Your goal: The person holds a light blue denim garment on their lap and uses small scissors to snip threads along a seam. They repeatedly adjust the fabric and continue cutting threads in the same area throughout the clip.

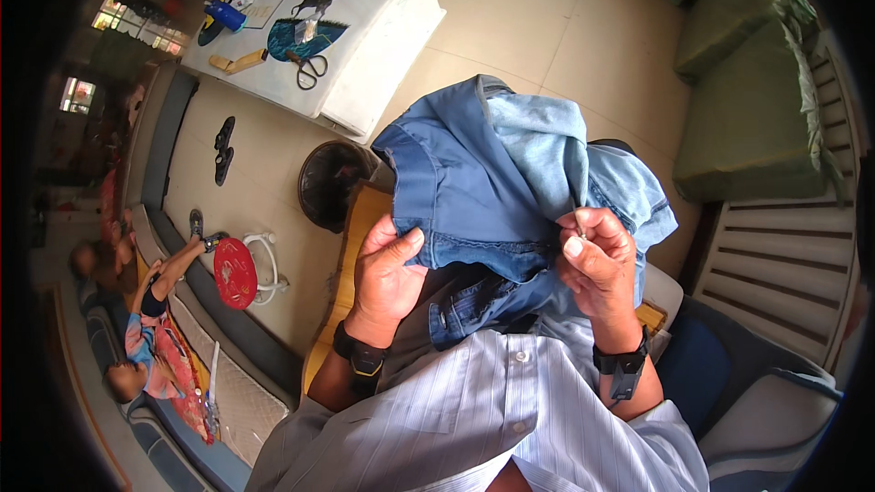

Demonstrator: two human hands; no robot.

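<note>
My left hand [387,269] grips the left edge of a medium-blue cloth [456,178], with the thumb on a dark denim band. My right hand [597,264] is pinched around a small thin object [580,217], too small to name, at the right end of a seam along that band. Pale blue denim [533,128] is bunched behind and to the right of the blue cloth. More dark denim [469,310] hangs below both hands over my lap.
A white table [374,55] holds scissors [310,73] and a blue bottle [226,16]. Nearby are a black bin [333,182], red stool [232,273] and black sandals [223,150]. People [146,355] occupy the left seating. A green padded seat [729,109] is at right.
</note>
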